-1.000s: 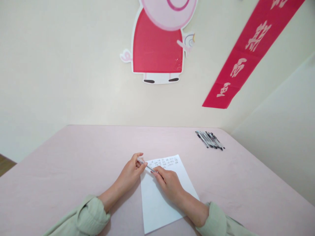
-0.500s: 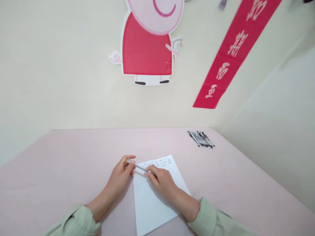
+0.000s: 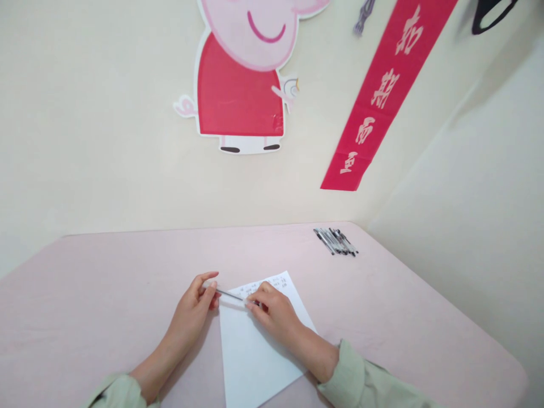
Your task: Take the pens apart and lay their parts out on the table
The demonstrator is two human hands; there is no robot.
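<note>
My left hand (image 3: 190, 313) pinches one end of a slim clear pen (image 3: 232, 295) between thumb and fingers. The other end is in my right hand (image 3: 278, 313), whose curled fingers hide its tip. The pen lies slantwise between the two hands, just above a white sheet of paper (image 3: 255, 362). Small rows of dark handwriting show along the sheet's top edge, partly behind my right hand. Below the writing the paper's surface is blank.
A pile of several pens (image 3: 336, 242) with dark ends lies at the table's back right. Pink cloth covers the table (image 3: 106, 294). On the wall behind are a cartoon pig cutout (image 3: 240, 85) and a red banner (image 3: 382, 96).
The view has shifted, so wall, table and paper appear moved left. Both hands still hold the pen, which now lies a little flatter.
</note>
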